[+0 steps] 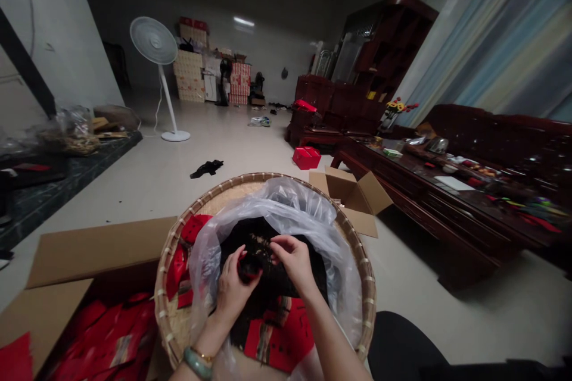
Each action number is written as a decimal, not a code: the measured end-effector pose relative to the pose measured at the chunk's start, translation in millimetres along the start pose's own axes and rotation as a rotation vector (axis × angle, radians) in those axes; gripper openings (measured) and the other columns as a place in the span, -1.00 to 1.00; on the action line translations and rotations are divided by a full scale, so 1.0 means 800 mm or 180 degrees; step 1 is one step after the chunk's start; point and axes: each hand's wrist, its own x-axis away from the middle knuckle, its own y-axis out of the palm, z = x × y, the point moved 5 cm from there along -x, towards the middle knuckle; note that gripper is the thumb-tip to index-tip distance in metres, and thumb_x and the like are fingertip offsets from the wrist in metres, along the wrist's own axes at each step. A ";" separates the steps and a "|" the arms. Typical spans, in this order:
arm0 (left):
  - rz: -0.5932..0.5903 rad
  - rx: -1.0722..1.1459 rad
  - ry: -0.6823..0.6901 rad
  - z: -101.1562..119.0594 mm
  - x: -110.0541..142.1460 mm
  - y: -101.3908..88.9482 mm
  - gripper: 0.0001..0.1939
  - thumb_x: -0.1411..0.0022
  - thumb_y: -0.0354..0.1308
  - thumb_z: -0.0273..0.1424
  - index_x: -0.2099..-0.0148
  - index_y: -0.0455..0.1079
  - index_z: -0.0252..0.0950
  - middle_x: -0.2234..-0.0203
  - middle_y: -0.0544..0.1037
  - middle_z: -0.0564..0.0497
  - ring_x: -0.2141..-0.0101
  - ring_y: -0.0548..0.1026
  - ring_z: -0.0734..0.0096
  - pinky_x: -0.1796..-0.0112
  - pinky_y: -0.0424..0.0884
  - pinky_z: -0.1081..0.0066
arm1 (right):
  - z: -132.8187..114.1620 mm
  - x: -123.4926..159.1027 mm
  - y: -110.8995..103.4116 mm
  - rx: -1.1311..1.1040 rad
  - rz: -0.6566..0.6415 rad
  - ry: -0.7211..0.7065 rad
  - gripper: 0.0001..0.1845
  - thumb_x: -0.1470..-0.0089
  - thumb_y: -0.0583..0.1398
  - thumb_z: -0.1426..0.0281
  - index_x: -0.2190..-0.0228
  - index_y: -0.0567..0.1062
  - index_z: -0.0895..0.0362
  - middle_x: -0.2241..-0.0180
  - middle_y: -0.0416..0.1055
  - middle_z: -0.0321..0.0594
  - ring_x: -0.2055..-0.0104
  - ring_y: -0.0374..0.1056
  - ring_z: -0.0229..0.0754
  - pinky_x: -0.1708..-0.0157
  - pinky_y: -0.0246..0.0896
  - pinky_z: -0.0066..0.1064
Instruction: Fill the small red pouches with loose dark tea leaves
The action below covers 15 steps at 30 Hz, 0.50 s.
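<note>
- Red packet (249, 269), lower centre of the frame, its dark mouth open; the curled fingers of the left hand (232, 287) hold it.
- Right hand (292, 259), just beside it: fingers pinched narrow; I cannot tell whether anything is between them.
- Flat red packets (288, 336), bottom centre, below the hands.
- Cardboard box (105, 253), lower left, with more red packets inside.
- Dark mass (243, 235) flecked with light bits, within clear plastic (346, 289) in a round woven tray (369, 294).
- Smaller open box (366, 223), right of centre.
- White fan (167, 95), upper left.
</note>
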 end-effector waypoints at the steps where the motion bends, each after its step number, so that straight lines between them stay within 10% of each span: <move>1: 0.0045 0.0091 -0.0004 0.001 0.000 -0.002 -0.36 -0.04 0.20 -0.27 -0.15 0.11 -0.29 0.15 0.43 -0.13 0.13 0.45 0.19 0.11 0.41 0.17 | -0.001 0.000 -0.003 0.0009 0.0093 -0.0071 -0.72 0.17 0.26 0.22 0.41 0.51 0.16 0.55 0.45 -0.28 0.58 0.34 -0.23 0.60 0.28 -0.43; 15: 0.0119 0.0186 -0.0127 0.006 0.001 -0.011 -0.29 -0.02 0.18 -0.27 -0.19 0.03 -0.28 0.20 0.39 -0.13 0.20 0.45 0.19 0.20 0.43 0.17 | -0.012 0.051 0.018 0.1541 -0.0473 -0.1713 -0.75 -0.03 0.18 0.26 0.24 0.49 0.10 0.22 0.40 -0.12 0.19 0.32 -0.13 0.22 0.28 -0.32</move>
